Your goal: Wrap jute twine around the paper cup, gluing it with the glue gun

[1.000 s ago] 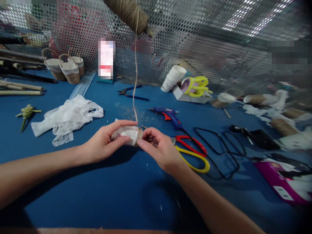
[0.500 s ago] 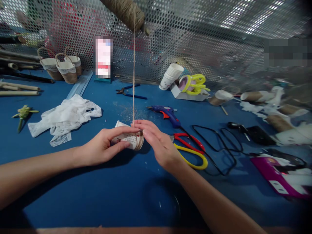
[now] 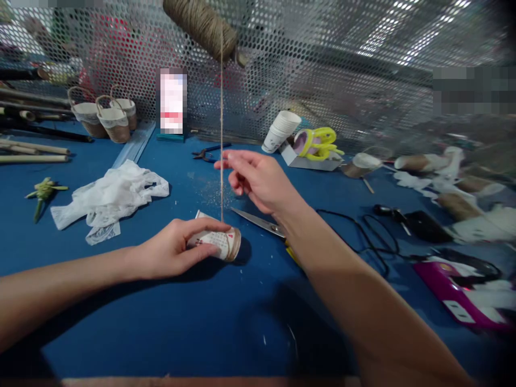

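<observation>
The left hand [image 3: 181, 248] and the right hand [image 3: 260, 180] are bare, their fingers [image 3: 207, 224] slim. Behind the fingers come narrow bare wrists [image 3: 296, 219], then forearms [image 3: 72, 282] (smooth, widening farther from the fingers), uncovered as far as the view reaches.

The paper cup [image 3: 224, 241] looks smooth, the twine [image 3: 200, 27] rough and fibrous.

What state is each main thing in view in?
Paper cup, on its side, twine wound around one end.
Twine, straight between cup and spool.
Left hand, closed around the cup.
Right hand, at the twine, grip unclear.
Scissors, lying flat, handles mostly hidden.
Pliers, handles apart.
White lace, crumpled.
Stacked cups, nested, tilted.
Baskets, upright.
Phone, upright, screen lit.
</observation>
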Demonstrator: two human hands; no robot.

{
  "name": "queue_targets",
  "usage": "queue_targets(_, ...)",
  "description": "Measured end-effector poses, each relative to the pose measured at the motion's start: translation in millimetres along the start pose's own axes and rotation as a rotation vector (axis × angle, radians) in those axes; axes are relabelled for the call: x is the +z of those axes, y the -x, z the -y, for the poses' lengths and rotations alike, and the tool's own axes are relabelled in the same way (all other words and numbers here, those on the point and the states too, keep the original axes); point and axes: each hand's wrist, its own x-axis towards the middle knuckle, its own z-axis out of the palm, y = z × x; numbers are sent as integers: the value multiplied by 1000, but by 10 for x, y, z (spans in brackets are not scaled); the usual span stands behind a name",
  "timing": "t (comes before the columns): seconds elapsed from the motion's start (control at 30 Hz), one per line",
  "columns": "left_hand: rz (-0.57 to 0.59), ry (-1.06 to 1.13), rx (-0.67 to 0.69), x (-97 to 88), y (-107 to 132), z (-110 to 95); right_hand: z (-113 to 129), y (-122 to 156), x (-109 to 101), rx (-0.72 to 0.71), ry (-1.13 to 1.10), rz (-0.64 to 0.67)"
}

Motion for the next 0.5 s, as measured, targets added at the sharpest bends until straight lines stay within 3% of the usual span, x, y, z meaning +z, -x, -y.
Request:
queue_targets(0.27, 73, 80, -19, 16, 11, -25, 337, -395, -10, -107, -19, -37)
queue_targets(0.5, 98, 121, -19, 17, 16, -45, 179, -372, -3, -244, 339, -5)
